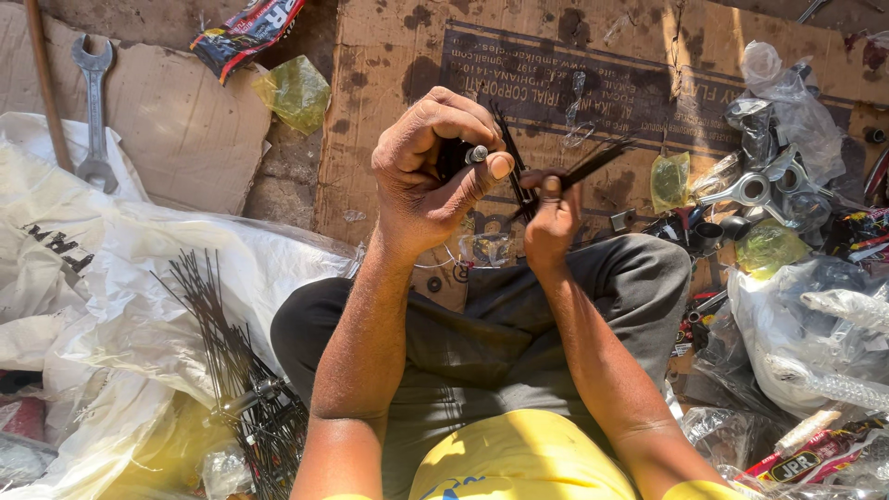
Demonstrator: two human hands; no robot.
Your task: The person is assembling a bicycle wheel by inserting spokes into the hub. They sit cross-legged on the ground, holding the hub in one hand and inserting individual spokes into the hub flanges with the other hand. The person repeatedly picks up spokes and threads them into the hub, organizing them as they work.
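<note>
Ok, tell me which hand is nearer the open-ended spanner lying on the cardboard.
Left. The left hand is raised to the right of the spanner, with cardboard between them; the right hand is farther right still.

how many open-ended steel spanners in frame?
1: a grey steel open-ended spanner lying on the cardboard sheet at top left. More may be hidden in the heap of metal parts and plastic bags at right.
</note>
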